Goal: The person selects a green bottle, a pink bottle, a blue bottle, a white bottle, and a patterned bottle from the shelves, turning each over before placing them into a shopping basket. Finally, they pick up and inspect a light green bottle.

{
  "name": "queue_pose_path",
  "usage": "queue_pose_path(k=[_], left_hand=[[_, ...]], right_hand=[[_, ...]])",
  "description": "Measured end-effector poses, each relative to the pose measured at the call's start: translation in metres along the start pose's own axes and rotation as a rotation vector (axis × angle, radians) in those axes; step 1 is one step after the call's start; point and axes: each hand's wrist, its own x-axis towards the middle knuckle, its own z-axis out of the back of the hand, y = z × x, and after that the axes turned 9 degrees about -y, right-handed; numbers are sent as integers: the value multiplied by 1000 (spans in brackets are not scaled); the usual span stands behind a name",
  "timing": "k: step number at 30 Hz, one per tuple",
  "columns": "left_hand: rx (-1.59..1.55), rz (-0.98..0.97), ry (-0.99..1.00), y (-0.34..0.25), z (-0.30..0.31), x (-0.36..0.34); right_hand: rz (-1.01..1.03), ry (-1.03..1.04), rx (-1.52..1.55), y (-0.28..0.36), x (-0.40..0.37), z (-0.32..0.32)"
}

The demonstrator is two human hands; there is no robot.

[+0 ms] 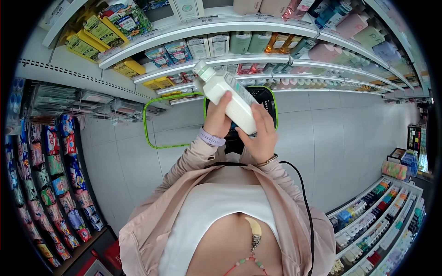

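A large white bottle (229,98) with a pale green cap and a printed label along one side is tilted between my hands, its cap pointing up and to the left. My left hand (218,116), with a lilac watch strap at the wrist, is closed around the bottle's near side. Toward its base, my right hand (261,131) grips the other side with fingers and thumb. Behind and below the bottle is a black shopping basket (265,95) with a green rim, partly hidden by my hands. Its green handle (146,120) extends to the left.
Ahead, white shelves (184,36) carry bottles and boxes in several tiers. Packaged goods fill a rack (55,172) at left. Another shelf unit (377,221) stands at lower right. Grey tiled floor (331,138) lies between them. A black cable (306,198) runs beside my right arm.
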Motion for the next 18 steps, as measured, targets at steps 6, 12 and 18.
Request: queue_pose_path(k=[6, 12, 18], left_hand=[[-302, 64, 139, -24, 19, 14], [-423, 210, 380, -38, 13, 4], [-419, 246, 342, -38, 29, 7]], right_hand=[[49, 85, 287, 17, -12, -1], [-221, 184, 373, 9, -14, -10], [-560, 445, 1045, 16, -24, -23]])
